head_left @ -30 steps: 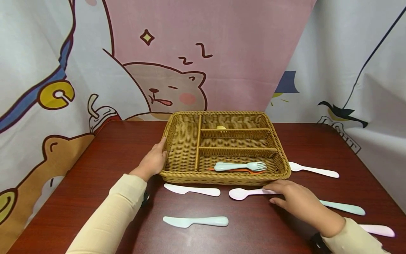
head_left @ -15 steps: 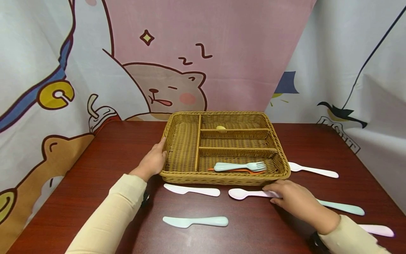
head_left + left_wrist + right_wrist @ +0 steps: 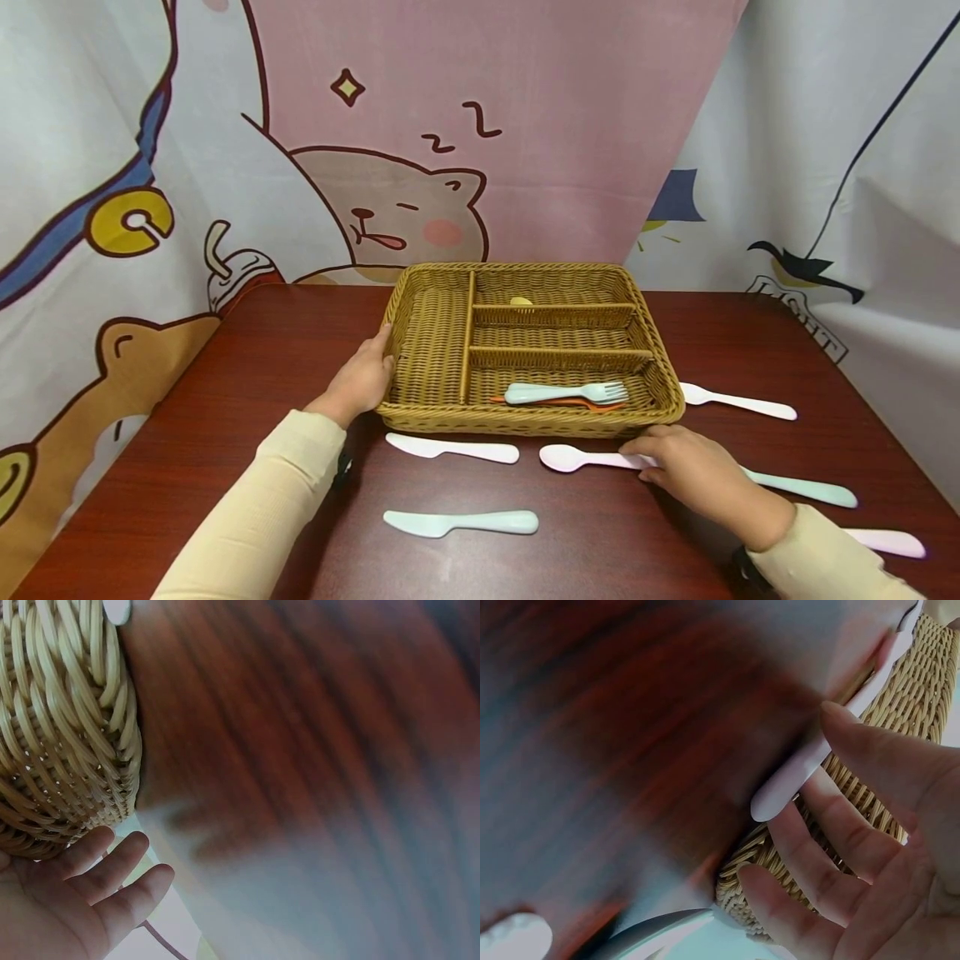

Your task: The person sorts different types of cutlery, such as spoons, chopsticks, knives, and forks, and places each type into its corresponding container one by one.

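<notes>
My left hand (image 3: pixel 358 379) rests against the left side of a wicker basket (image 3: pixel 525 422), its fingers straight along the outer wall in the left wrist view. Just in front of the basket, my right hand (image 3: pixel 693 475) pinches the handle of a pale pink spoon (image 3: pixel 566 457). In the right wrist view the spoon handle (image 3: pixel 784 784) lies between thumb and fingers, beside the wicker wall. The spoon's bowl points left, low over the table. Inside the basket's front right compartment lie pale green forks (image 3: pixel 551 393) on an orange utensil (image 3: pixel 607 406).
A white knife (image 3: pixel 453 449) and a pale green knife (image 3: pixel 461 523) lie in front of the basket. To the right are a white utensil (image 3: pixel 738 403), a pale green handle (image 3: pixel 810 487) and a pink handle (image 3: pixel 888 542). A yellow utensil (image 3: pixel 521 302) shows in the back compartment.
My right wrist and forearm have shifted slightly left, while the fingers stay at the spoon handle. The left hand and basket look the same.
</notes>
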{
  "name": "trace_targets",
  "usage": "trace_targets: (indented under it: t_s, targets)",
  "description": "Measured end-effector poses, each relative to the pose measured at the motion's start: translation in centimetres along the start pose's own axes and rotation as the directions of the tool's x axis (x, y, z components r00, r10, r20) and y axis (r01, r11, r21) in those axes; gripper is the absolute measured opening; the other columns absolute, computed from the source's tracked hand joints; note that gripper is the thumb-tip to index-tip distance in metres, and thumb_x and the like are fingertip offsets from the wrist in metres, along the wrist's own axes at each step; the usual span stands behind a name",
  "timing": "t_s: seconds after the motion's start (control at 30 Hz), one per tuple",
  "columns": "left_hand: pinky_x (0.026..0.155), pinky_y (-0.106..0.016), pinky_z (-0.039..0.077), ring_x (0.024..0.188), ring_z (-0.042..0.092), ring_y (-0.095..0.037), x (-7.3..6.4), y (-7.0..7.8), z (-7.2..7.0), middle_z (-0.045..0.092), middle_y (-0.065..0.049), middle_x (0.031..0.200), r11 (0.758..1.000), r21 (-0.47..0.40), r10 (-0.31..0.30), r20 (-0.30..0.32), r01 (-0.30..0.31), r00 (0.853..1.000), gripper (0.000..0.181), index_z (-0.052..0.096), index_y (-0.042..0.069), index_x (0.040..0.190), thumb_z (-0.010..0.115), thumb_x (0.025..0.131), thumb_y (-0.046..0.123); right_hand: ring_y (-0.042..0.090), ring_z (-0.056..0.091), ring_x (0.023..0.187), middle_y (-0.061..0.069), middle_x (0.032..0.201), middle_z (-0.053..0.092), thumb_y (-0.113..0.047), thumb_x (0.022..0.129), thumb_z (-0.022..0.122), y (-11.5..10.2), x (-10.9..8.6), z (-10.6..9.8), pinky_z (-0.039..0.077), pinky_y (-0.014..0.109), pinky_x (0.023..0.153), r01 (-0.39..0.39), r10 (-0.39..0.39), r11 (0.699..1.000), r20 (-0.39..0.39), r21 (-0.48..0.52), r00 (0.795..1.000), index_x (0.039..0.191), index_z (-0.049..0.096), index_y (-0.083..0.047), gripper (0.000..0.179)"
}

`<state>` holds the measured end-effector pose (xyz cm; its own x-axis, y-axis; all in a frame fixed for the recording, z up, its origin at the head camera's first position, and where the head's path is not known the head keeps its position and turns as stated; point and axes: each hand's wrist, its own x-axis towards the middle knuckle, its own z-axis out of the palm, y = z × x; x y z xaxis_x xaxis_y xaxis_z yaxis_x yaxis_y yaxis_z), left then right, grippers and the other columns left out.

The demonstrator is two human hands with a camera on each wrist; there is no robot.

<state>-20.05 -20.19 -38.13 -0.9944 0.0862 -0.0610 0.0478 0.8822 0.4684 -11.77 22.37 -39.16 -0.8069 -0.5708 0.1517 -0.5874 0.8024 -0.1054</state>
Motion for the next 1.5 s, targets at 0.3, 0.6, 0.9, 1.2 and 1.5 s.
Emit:
trace_targets:
  t_s: [0.3,0.6,0.9,1.2,1.5]
  targets:
    - [0.112,-0.05,0.029,0.137,0.032,-0.04,-0.05,-0.02,-0.06,0.029,-0.031,0.149,1.0,-0.007,0.007,-0.002,-0.007,1.0,0.057,0.011,-0.001,0.154,0.032,0.103,0.012,0.016,0.064,0.083,-0.008,0.087,0.066,-0.007,0.071,0.082,0.02,0.0,0.21,0.052,0.035,0.068,-0.009,0.009,1.0,-0.001,0.02,1.0,0.094,0.075,-0.02,0.027]
    - [0.112,-0.05,0.028,0.138,0.03,-0.04,-0.03,0.05,-0.12,0.028,-0.03,0.15,1.0,0.0,0.009,0.004,-0.009,1.0,0.057,0.011,-0.001,0.154,0.032,0.103,0.012,0.013,0.062,0.081,-0.008,0.086,0.064,-0.008,0.075,0.079,0.43,0.06,0.2,0.052,0.033,0.067,0.06,-0.06,0.996,-0.009,0.062,0.998,0.095,0.075,-0.019,0.024]
    - [0.112,-0.051,0.028,0.139,0.029,-0.04,0.06,0.05,-0.11,0.025,-0.029,0.152,1.0,-0.001,-0.01,0.019,0.01,1.0,0.057,0.009,0.001,0.155,0.031,0.104,0.013,0.012,0.06,0.08,-0.01,0.085,0.062,-0.007,0.071,0.079,0.4,0.12,0.14,0.051,0.034,0.067,0.063,-0.063,0.994,-0.001,0.086,0.998,0.091,0.073,-0.019,0.023]
    - [0.112,-0.051,0.028,0.139,0.029,-0.039,0.02,0.13,-0.11,0.025,-0.028,0.153,1.0,0.001,-0.013,0.018,0.013,1.0,0.058,0.008,0.003,0.155,0.032,0.104,0.015,0.007,0.057,0.077,-0.011,0.085,0.06,-0.007,0.069,0.078,0.1,-0.11,-0.14,0.049,0.032,0.064,0.064,-0.061,0.994,-0.036,0.088,0.998,0.092,0.073,-0.019,0.026]
    - [0.112,-0.051,0.028,0.139,0.03,-0.04,-0.05,0.1,-0.08,0.026,-0.028,0.152,1.0,0.003,-0.016,0.015,0.016,1.0,0.058,0.009,0.003,0.155,0.032,0.104,0.015,0.0,0.051,0.072,-0.012,0.086,0.06,-0.007,0.066,0.08,-0.51,0.17,-0.51,0.044,0.027,0.057,0.174,-0.154,0.979,-0.165,0.109,0.974,0.095,0.073,-0.021,0.032]
